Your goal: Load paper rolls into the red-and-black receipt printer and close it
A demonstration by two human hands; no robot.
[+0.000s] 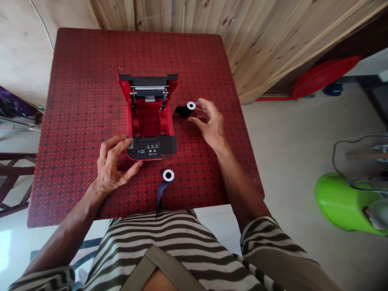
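Observation:
A red and black receipt printer [149, 121] stands in the middle of a red patterned table [75, 101], lid swung open, its paper bay empty. My left hand [113, 167] grips the printer's front left corner, fingers curled against it. My right hand [210, 121] hovers open just right of the printer, fingers spread, beside a small roll [190, 106] with a white core and a black strip trailing from it. A second such roll [168, 175] lies near the table's front edge, its dark strip hanging toward me.
Wooden plank wall stands behind the table. A green plastic object [342, 202] and a cable lie on the tiled floor at right, with a red object [324, 74] by the wall. A dark frame [12, 161] sits left of the table.

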